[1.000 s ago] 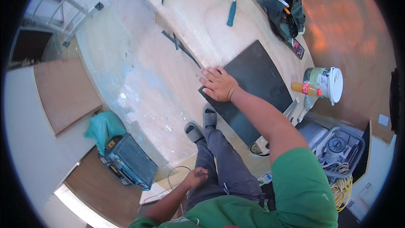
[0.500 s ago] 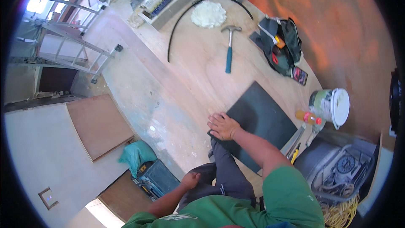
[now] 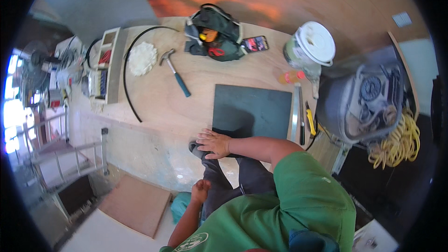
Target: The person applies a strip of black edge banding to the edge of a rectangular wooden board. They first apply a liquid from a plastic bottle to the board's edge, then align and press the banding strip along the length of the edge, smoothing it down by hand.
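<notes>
A flat black square panel (image 3: 254, 109) lies on the wooden worktop in front of me. My right hand (image 3: 214, 143) rests at its near left corner, palm down with the fingers stretched and apart. Above my lap, away from the worktop, my left hand (image 3: 200, 190) is curled into a loose fist, and nothing shows in it. Just right of the panel lie a metal straightedge (image 3: 295, 112), a dark slim tool (image 3: 302, 123) and a yellow utility knife (image 3: 310, 120). Farther back, a claw hammer (image 3: 176, 73) with a teal handle lies on the wood.
Along the back are a tool bag (image 3: 214, 32), a phone (image 3: 255, 44) and a white-lidded bucket (image 3: 315, 44). A drink bottle (image 3: 290, 77) lies near the bucket. At left are a curved black strip (image 3: 127, 81), a white round piece (image 3: 142, 59) and a wooden tray (image 3: 113, 72). A vacuum (image 3: 364, 98) stands right.
My view has turned to the right, so the worktop now sits squarer in front of me. The right hand stays at the panel's corner, and the left is still curled above my lap.
</notes>
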